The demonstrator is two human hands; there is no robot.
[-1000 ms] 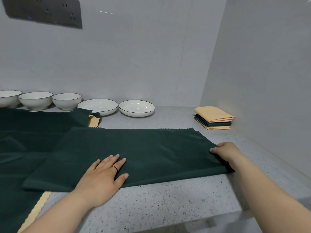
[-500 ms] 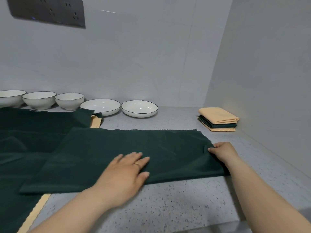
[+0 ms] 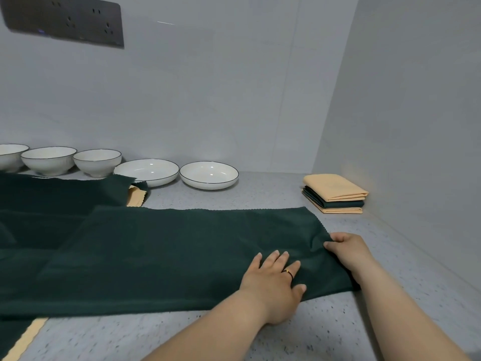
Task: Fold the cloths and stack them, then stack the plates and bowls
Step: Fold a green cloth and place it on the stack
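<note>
1. Counter [image 3: 260,332]: a speckled grey top that carries everything. A wall closes it at the back and another on the right.
2. Green cloth [image 3: 182,251]: lies flat across the middle of the counter and looks doubled into a long band. Its left end overlaps the loose cloths [image 3: 52,201].
   - Judged light, soft and limp. It will sag when lifted and may slide on the smooth top unless pinned.
   - Take hold at the corners or along the short right edge, and pin the fold line with a flat palm.
3. Loose cloths: dark green, with a yellow edge showing beneath. They are spread unfolded at the left and partly out of frame.
4. Folded stack [image 3: 335,195]: three cloths, yellow on green on yellow, in the back right corner, well apart from both hands. Judged the destination for the green cloth.
5. Plates [image 3: 209,175]: two, white, side by side at the back wall. Bowls [image 3: 49,160]: three in a row to their left. None are stacked. Judged rigid and fragile.
6. Left hand [image 3: 273,285]: palm down, fingers straight and slightly spread, pressing the near right part of the green cloth and gripping nothing.
7. Right hand [image 3: 348,248]: at the short right edge, fingers curled, pinching the green cloth, which puckers there.
8. Ring [image 3: 288,272]: on a left-hand finger.
</note>
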